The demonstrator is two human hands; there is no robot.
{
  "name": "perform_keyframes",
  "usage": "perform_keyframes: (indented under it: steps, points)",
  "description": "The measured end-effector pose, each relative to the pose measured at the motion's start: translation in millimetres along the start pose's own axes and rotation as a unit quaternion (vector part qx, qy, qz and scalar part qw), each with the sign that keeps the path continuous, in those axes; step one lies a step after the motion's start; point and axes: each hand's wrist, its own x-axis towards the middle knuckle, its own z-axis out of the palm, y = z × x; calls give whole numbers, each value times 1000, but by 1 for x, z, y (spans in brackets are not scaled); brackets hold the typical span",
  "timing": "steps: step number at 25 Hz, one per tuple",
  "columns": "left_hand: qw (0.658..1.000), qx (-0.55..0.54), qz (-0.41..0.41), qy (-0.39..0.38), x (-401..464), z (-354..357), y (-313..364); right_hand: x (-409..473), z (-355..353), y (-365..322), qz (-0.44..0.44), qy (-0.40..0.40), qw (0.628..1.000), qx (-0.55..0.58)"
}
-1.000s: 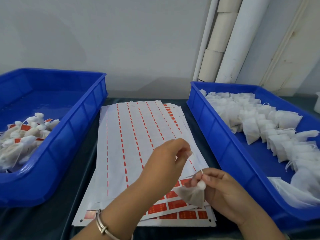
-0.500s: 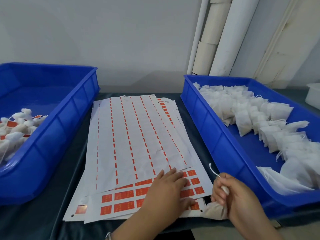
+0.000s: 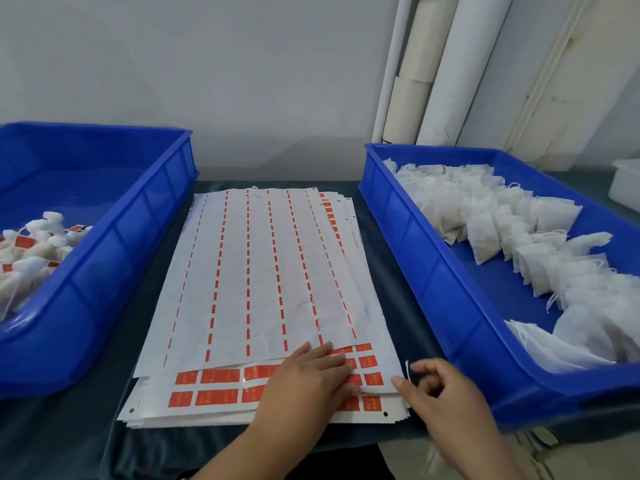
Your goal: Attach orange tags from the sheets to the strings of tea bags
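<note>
Dark cloth covers the table [image 3: 86, 441] before a grey wall. On the sheets [image 3: 263, 271], the left hand [image 3: 304, 379] presses flat on orange tags [image 3: 218, 375]. Right of the sheets, the right hand [image 3: 446, 393] pinches a string [image 3: 408, 370].

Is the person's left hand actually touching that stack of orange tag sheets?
Touching. The head view shows the left hand lying flat on the tag sheets, fingers spread over the orange tags at the near end, with no gap beneath.
</note>
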Motion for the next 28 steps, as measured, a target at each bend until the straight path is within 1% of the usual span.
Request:
perform_keyframes:
  steps: [2,5,8,10,12,14,15,17,20,23,28]
  points:
    - [999,-31,-17,32,-4,-1,-1,4,-2,-4,20,-32,999,26]
    - [994,-65,-49,78,-9,-3,-1,6,-10,-11,54,-92,989,104]
    - [988,-78,-60,115,-10,-7,0,10,-16,-12,34,-112,985,128]
    - [987,-97,-51,117,-9,-7,2,14,-19,-15,17,-144,979,147]
    - [983,-143,-52,106,-6,-7,9,17,-19,-18,16,-207,960,190]
    - [977,-176,-54,111,-4,-9,18,21,-16,-19,26,-244,940,237]
    - [974,-185,-53,122,-2,-10,20,23,-13,-19,30,-247,934,258]
    - [970,-194,-58,137,0,-11,22,26,-8,-20,31,-226,932,280]
    - [966,-205,-71,140,0,-14,22,26,-3,-22,9,-188,949,253]
    - [962,-215,-77,153,3,-17,24,20,-1,-28,-45,-173,965,194]
    - [958,-232,-92,142,6,-18,20,16,1,-36,-145,-153,966,149]
